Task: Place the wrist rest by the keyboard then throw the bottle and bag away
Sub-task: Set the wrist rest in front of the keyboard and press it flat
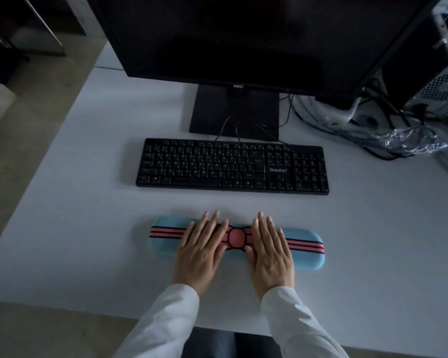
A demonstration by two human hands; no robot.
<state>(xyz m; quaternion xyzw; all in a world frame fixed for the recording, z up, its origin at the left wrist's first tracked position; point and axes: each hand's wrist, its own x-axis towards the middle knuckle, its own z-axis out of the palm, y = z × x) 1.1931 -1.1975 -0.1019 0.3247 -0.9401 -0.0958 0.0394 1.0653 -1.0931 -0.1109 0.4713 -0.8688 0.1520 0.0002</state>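
Wrist rest [305, 244]: a long, rounded blue pad with pink and black stripes and a pink disc at its middle; it lies flat on the surface [88, 202], parallel to the keyboard [232, 166] but apart from it, a bare strip between them
Left hand [202, 249]: flat on the pad left of the disc, fingers spread and straight; an open grip, pressing rather than clasping
Right hand [268, 250]: flat on the pad right of the disc, fingers together and straight; also open, holding nothing
Step in hand: likely sliding the pad toward the keyboard; placement looks close but not finished
Risk: uneven pressure from the two palms could skew the pad, so one end meets the keyboard first; a hard push could shunt the keyboard toward the monitor stand [234, 112] and its cables
Materials: pad looks soft, cushioned, fabric-faced; keyboard is hard black plastic; surface is smooth, pale, matte, so the pad may slip easily
Bottle and bag: no bottle visible; crumpled clear plastic [409, 140] lies among cables far right, possibly the bag, though that cannot be told
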